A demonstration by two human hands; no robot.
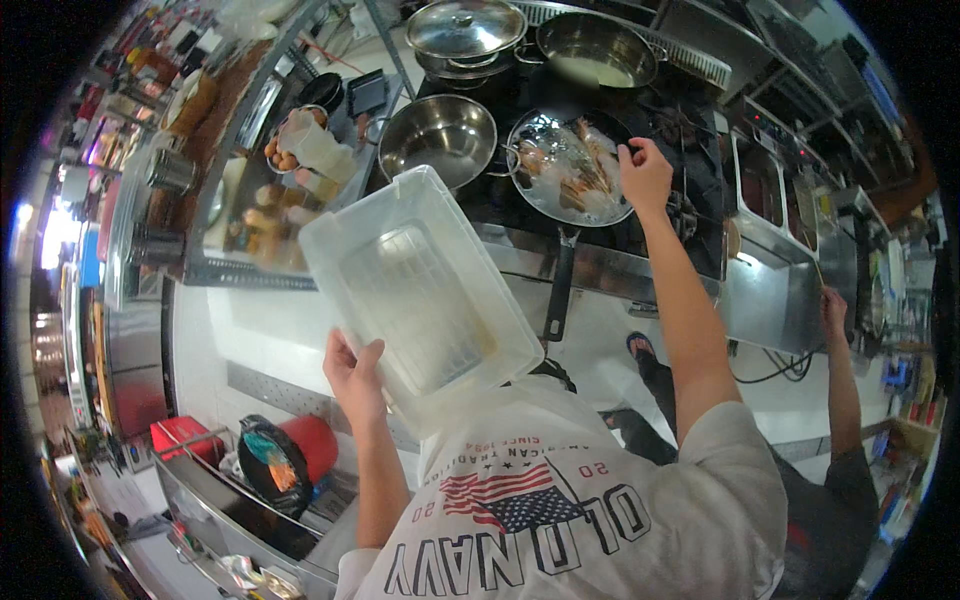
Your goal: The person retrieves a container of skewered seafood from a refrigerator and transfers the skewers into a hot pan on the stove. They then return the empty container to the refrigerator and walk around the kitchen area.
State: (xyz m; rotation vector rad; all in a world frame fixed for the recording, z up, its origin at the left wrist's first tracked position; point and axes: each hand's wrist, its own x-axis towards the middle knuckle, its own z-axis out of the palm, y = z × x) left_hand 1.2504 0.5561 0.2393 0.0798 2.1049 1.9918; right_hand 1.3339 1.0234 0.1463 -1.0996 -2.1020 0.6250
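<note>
My left hand [358,373] grips the near left side of a translucent plastic tub [427,307]. The tub is tilted, and its inside shows no food, only a faint yellowish stain near one corner. Above the right rim of a frying pan, my right hand [648,178] is raised with curled fingers; whether anything is pinched between them is unclear. Whole prawns [594,161] lie in bubbling clear liquid inside the frying pan [541,211]. The pan's black handle [559,292] points towards me over the stove's front edge.
A steel wok-like pan [439,139] stands left of the frying pan. Behind are a lidded pot [465,30] and a wide pot [634,56] with pale liquid. Eggs [281,157] sit on the left shelf. At right, a co-worker's hand [832,311] holds a thin stick near fryers [772,292].
</note>
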